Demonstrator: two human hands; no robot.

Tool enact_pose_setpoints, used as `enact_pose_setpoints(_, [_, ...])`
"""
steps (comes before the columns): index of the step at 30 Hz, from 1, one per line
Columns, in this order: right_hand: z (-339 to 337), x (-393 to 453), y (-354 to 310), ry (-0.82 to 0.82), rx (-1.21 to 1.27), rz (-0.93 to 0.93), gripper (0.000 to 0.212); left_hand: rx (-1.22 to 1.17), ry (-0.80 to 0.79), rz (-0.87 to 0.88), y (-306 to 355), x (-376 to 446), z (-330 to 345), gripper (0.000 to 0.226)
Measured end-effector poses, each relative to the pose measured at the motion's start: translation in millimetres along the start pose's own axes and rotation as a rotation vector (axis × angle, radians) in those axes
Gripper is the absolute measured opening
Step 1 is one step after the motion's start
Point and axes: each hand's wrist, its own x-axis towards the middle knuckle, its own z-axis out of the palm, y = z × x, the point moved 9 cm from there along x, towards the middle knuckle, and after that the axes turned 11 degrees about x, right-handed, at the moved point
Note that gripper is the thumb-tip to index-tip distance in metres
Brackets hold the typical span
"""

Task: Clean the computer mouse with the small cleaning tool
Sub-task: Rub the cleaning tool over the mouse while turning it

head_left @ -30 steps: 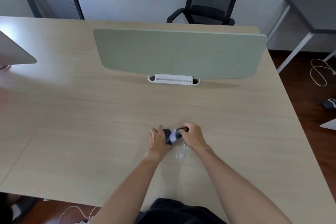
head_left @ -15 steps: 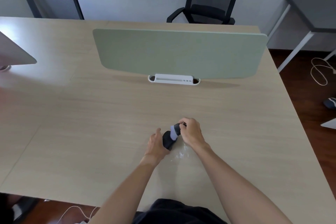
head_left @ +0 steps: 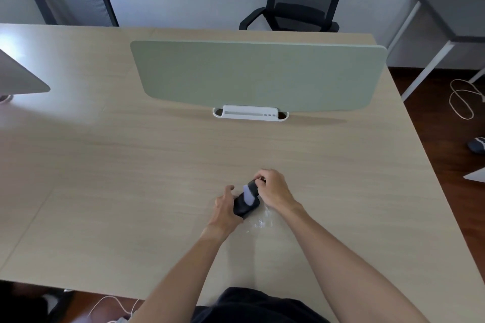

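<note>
A black computer mouse (head_left: 242, 207) lies on the wooden desk (head_left: 131, 178) in front of me. My left hand (head_left: 225, 208) grips its left side and holds it in place. My right hand (head_left: 273, 190) is closed on a small cleaning tool (head_left: 249, 193) with a dark handle and a pale lavender head. The pale head rests on top of the mouse. My fingers hide the far end of the handle.
A crumpled piece of clear plastic wrap (head_left: 259, 221) lies just right of the mouse. A pale green divider panel (head_left: 257, 75) stands on a white bracket (head_left: 249, 113) further back. A monitor corner (head_left: 18, 78) juts in at the left. Two office chairs stand behind the desk.
My right hand has moved away from me with the tool and tilted it, so the pale head now lies along the mouse's top. My left hand shifted slightly back along the mouse's side.
</note>
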Motion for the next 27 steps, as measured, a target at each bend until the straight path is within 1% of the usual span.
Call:
enact_pose_setpoints(1, [9.0, -0.3, -0.9, -0.057, 0.073, 0.022, 0.022, 0.020, 0.000, 0.000, 1.1, 1.6, -0.6, 0.088])
enact_pose_setpoints(3, [21.5, -0.6, 1.5, -0.120, 0.118, 0.048, 0.021, 0.069, 0.001, 0.007, 5.7, 4.0, -2.3, 0.085])
enact_pose_setpoints(6, [18.8, 0.0, 12.0, -0.082, 0.077, 0.067, 0.020, 0.147, 0.003, 0.047, 12.1, 9.0, -3.5, 0.084])
enact_pose_setpoints(8, [7.9, 1.3, 17.4, -0.028, -0.031, 0.080, 0.020, 0.183, 0.001, 0.049, 10.0, 12.0, -4.3, 0.087])
enact_pose_setpoints(10, [-2.8, 4.3, 13.4, 0.014, -0.143, 0.043, 0.019, 0.179, -0.011, 0.040, 6.7, 13.0, -4.6, 0.087])
enact_pose_setpoints(11, [-5.3, 6.1, 9.9, 0.026, -0.147, 0.024, 0.019, 0.176, -0.023, 0.044, 6.9, 12.2, -4.9, 0.087])
enact_pose_setpoints(13, [-3.5, 8.2, 5.5, 0.006, -0.038, 0.041, 0.020, 0.179, -0.040, 0.070, 10.7, 11.2, -5.4, 0.087])
enact_pose_setpoints(15, [9.6, 6.9, 6.3, -0.091, 0.097, 0.106, 0.022, 0.210, -0.039, 0.096, 14.6, 12.3, -6.7, 0.087])
enact_pose_setpoints(17, [20.8, 2.8, 9.5, -0.168, 0.132, 0.147, 0.022, 0.244, -0.033, 0.116, 16.1, 13.4, -8.8, 0.086])
enact_pose_setpoints(19, [20.2, 1.9, 19.3, -0.144, 0.117, 0.180, 0.021, 0.252, -0.043, 0.161, 18.5, 12.3, -9.0, 0.086])
enact_pose_setpoints(22, [2.0, 3.8, 30.8, -0.056, 0.025, 0.228, 0.021, 0.253, -0.047, 0.220, 24.3, 6.9, -12.1, 0.086])
enact_pose_setpoints(25, [-11.0, 5.1, 32.9, -0.057, -0.105, 0.269, 0.025, 0.285, -0.045, 0.237, 26.3, 4.3, -13.3, 0.086])
enact_pose_setpoints(27, [-11.6, 7.1, 27.4, -0.058, -0.103, 0.261, 0.026, 0.306, -0.053, 0.241, 27.5, 4.5, -12.3, 0.086])
